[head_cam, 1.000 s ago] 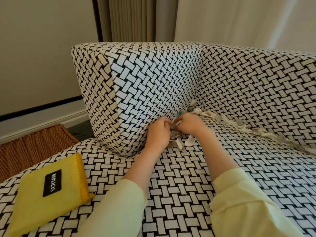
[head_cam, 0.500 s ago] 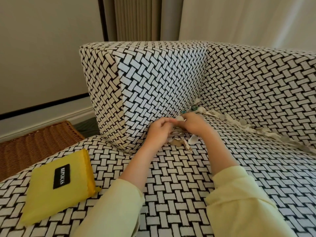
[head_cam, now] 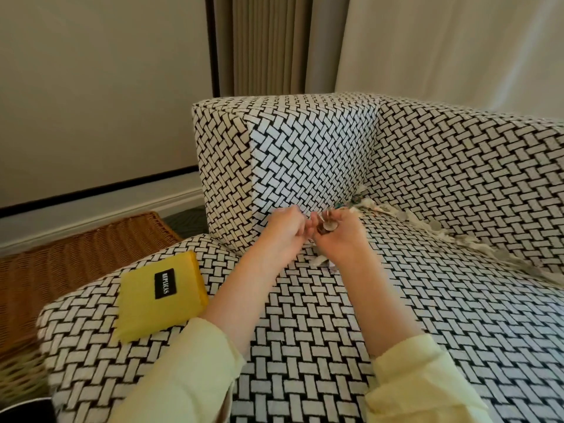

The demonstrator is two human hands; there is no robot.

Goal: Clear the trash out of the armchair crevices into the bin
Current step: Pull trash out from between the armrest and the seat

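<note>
Trash [head_cam: 329,226]: pale crumpled scraps | right fingers [head_cam: 343,217] clutch it | left fingers [head_cam: 300,228] curled, grip unclear

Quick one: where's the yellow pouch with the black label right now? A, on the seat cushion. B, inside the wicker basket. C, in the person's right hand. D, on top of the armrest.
A: the yellow pouch lies flat on the patterned seat cushion, near its front left corner.

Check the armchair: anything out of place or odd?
Yes. Pale scraps are wedged between seat and backrest, right of the corner; a few loose bits lie on the seat beside the right hand. A yellow pouch sits at the seat's left.
</note>
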